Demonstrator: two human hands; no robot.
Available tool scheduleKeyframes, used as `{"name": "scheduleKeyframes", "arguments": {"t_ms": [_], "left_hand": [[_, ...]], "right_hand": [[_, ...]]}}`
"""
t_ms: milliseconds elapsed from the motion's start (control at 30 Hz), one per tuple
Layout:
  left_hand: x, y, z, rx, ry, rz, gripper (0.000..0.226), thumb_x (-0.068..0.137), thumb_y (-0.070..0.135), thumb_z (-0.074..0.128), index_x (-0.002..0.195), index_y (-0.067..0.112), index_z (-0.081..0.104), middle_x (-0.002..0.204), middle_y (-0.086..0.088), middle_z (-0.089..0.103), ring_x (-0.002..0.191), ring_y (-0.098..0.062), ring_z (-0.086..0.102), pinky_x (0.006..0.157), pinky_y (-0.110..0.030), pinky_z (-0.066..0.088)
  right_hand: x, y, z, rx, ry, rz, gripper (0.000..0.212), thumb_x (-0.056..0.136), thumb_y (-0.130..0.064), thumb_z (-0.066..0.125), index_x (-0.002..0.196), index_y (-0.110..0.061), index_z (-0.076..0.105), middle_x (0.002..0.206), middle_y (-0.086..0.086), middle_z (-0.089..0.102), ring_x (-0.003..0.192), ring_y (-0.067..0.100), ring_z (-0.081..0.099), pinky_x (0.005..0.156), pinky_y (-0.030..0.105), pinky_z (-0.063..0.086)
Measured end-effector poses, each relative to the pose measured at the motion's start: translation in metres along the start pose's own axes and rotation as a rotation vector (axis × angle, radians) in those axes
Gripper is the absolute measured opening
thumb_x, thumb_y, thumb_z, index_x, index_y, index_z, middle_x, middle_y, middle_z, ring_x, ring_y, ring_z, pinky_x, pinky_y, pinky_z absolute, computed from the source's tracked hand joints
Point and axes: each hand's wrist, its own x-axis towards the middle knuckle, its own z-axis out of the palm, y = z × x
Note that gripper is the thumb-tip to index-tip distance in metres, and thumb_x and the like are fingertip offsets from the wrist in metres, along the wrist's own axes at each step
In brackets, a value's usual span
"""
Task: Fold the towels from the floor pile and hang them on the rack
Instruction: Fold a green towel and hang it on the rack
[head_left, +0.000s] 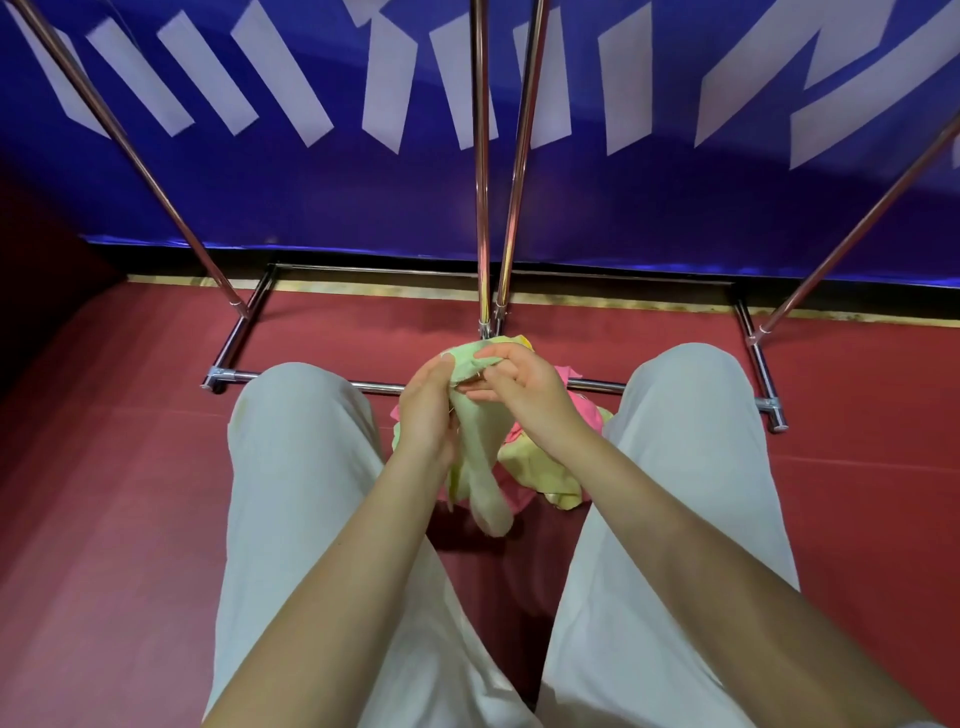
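Observation:
A pale green towel (485, 457) hangs lifted above the floor pile between my knees. My left hand (428, 410) grips its upper left part. My right hand (522, 387) pinches the top edge just beside it. The towel's lower end dangles toward the floor. Under it lies the pile (545, 467) of pink and yellow-green towels, partly hidden by my hands. The metal rack (483, 208) stands just beyond the pile, its upright poles rising out of the top of the frame. No towel shows on the visible rack parts.
My legs in white trousers (306, 467) flank the pile. The rack's base bars (597, 385) run across the dark red floor (104, 467) in front of my knees. A blue banner with white shapes (311, 182) backs the rack.

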Motion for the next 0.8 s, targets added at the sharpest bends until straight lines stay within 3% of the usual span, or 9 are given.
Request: {"name": "scheduleKeyframes", "arguments": {"t_ms": [100,200,267,333,433,533,667,800], "left_hand": [[-0.003,-0.001,0.002,0.000,-0.013,0.000,0.023,0.100,0.011,0.044,0.112,0.002,0.061,0.072,-0.002,0.068,0.056,-0.006,0.064,0.050,-0.017,0.049],[-0.003,-0.002,0.004,0.013,-0.010,0.026,0.019,0.100,0.010,0.045,0.107,0.004,0.062,0.066,0.003,0.068,0.054,-0.004,0.063,0.050,-0.015,0.048],[-0.002,-0.003,0.004,0.045,-0.006,0.042,0.022,0.100,0.011,0.046,0.112,0.001,0.062,0.068,0.002,0.066,0.053,-0.004,0.060,0.048,-0.015,0.046],[-0.002,-0.004,0.006,0.083,-0.005,0.061,0.021,0.099,0.012,0.048,0.110,0.003,0.064,0.074,0.000,0.066,0.057,-0.005,0.060,0.052,-0.015,0.046],[-0.003,-0.008,0.011,0.134,-0.031,0.083,0.017,0.098,0.015,0.051,0.102,0.011,0.067,0.090,-0.007,0.069,0.079,-0.016,0.063,0.072,-0.026,0.050],[-0.004,-0.012,0.013,0.184,-0.056,0.088,0.021,0.095,0.017,0.052,0.106,0.010,0.069,0.101,-0.013,0.070,0.092,-0.023,0.064,0.085,-0.036,0.050],[-0.007,-0.012,0.018,0.265,-0.122,0.123,0.027,0.090,0.018,0.050,0.103,0.009,0.071,0.109,-0.019,0.069,0.098,-0.026,0.064,0.090,-0.042,0.048],[-0.013,-0.014,0.020,0.314,-0.227,0.192,0.022,0.091,0.025,0.059,0.107,0.014,0.071,0.109,-0.010,0.072,0.108,-0.023,0.066,0.098,-0.039,0.050]], "right_hand": [[0.003,0.004,-0.008,-0.255,0.095,-0.107,0.016,0.094,0.000,0.049,0.094,-0.008,0.062,0.073,0.003,0.064,0.062,0.006,0.062,0.067,0.021,0.051],[0.006,0.012,-0.017,-0.565,0.212,-0.305,0.009,0.086,-0.009,0.064,0.087,-0.014,0.072,0.081,-0.015,0.056,0.083,0.004,0.052,0.080,0.020,0.040],[0.006,0.016,-0.018,-0.676,0.252,-0.405,0.006,0.084,-0.016,0.068,0.086,-0.017,0.073,0.090,-0.014,0.053,0.097,0.009,0.046,0.089,0.018,0.035],[0.005,0.015,-0.019,-0.657,0.250,-0.423,0.005,0.084,-0.014,0.067,0.084,-0.014,0.072,0.092,-0.011,0.058,0.096,0.004,0.049,0.088,0.016,0.035],[0.003,0.013,-0.019,-0.572,0.231,-0.337,0.005,0.086,-0.010,0.064,0.084,-0.013,0.068,0.082,-0.017,0.058,0.083,-0.008,0.052,0.077,0.007,0.035],[0.002,0.014,-0.015,-0.509,0.274,-0.298,0.008,0.086,-0.011,0.064,0.080,-0.016,0.063,0.078,-0.016,0.058,0.080,-0.006,0.053,0.074,0.006,0.035],[0.002,0.014,-0.017,-0.435,0.365,-0.228,0.016,0.085,-0.014,0.065,0.075,-0.021,0.055,0.081,-0.006,0.060,0.073,0.000,0.052,0.069,0.011,0.038],[0.001,0.009,-0.023,-0.337,0.347,-0.150,0.015,0.086,-0.010,0.065,0.076,-0.017,0.056,0.079,-0.003,0.058,0.063,-0.005,0.050,0.063,0.010,0.039]]}}
